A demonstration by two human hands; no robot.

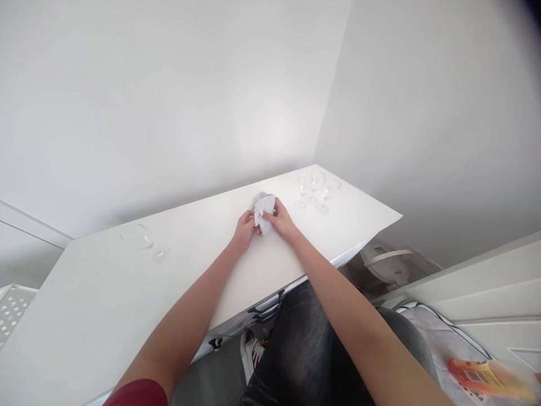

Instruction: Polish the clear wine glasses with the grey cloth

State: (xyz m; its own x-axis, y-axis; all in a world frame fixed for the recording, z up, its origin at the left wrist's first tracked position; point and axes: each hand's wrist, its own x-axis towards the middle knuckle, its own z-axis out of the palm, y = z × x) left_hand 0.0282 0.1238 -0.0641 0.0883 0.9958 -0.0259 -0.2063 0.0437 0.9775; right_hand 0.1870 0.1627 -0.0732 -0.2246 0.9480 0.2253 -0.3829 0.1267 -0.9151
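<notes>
A person's left hand (244, 228) and right hand (283, 219) hold a white cloth (265, 210) in a closed grip near the back edge of the surface (93, 304), left of stemmed glasses (327, 190) toward its far right corner.

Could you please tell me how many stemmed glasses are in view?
4 clearly visible: a lone glass at left, and a right-side cluster: left glass, middle glass, right glass. Another may be hidden by the cloth in the left hand and right hand.
</notes>
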